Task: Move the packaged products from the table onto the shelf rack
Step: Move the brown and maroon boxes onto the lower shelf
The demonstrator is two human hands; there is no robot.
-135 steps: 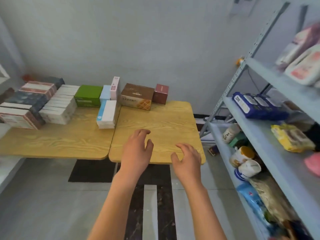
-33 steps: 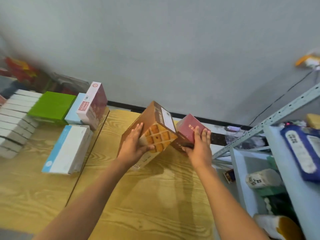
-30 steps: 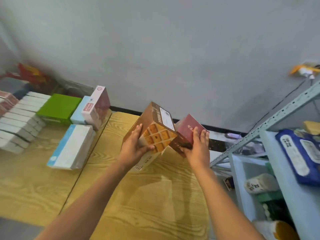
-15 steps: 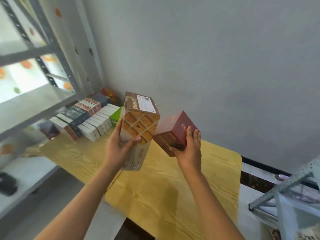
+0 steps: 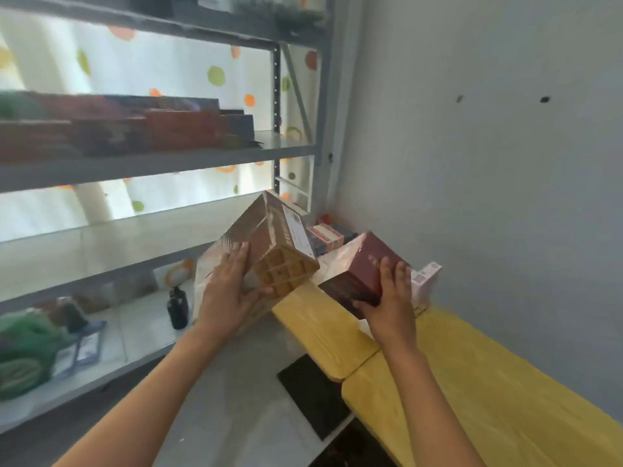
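- Above the floor gap between table and rack, I hold both cartons clear of any surface: the brown waffle-print box (image 5: 269, 251) in my left hand (image 5: 229, 294), the maroon box (image 5: 362, 271) in my right hand (image 5: 391, 305).
- Change noted: half a second ago the view faced the wall with the yellow table (image 5: 488, 399) beneath the boxes; it now faces the grey shelf rack (image 5: 158, 163), table off to my right.
- Left fingers lie close together along the brown box's side, thumb curled under its printed end. Right fingers are slightly spread over the maroon box's top, thumb beneath.
- Middle shelf (image 5: 101, 251) shows bare surface just beyond the brown box; upper shelf already carries dark, blurred boxes (image 5: 141, 129).
- Judgement: carry nearly complete, placement not yet done. More packages (image 5: 325, 235) remain on the table's far end.
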